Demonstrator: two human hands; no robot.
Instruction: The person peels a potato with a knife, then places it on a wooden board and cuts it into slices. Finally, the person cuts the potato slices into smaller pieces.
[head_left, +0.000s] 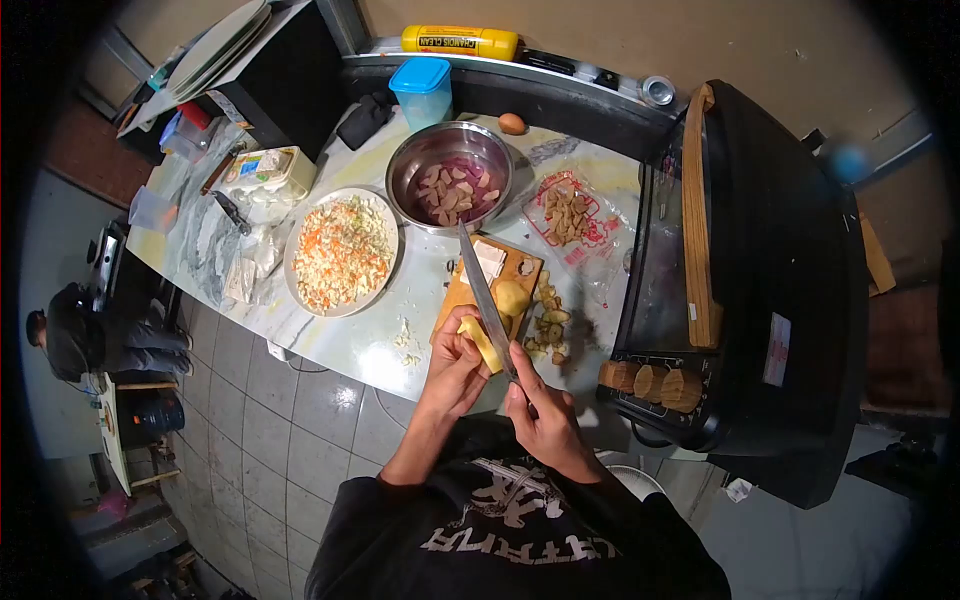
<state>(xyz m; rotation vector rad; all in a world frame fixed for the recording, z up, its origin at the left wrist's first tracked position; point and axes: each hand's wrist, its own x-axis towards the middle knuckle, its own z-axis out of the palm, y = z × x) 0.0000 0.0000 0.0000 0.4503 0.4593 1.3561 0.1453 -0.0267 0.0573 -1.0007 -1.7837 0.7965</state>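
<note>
My left hand (455,368) is closed around a piece of peeled potato (480,343), held over the near edge of the counter. In my right hand (545,415) is a large knife (480,285), its long blade pointing away from me and lying against or just beside the potato. Beneath the blade, a wooden cutting board (455,300) carries another peeled potato (513,298) and a pale packet (484,262). Potato peelings (551,322) are heaped to the right of the board. Part of the board is hidden by my hands and the knife.
Beyond the board stands a steel bowl (395,190) with sliced pieces. Left is a plate (290,262) of shredded vegetables; right, a plastic bag (605,262) with brown pieces. A black oven (790,300) bounds the right side. Another person (85,330) is at far left.
</note>
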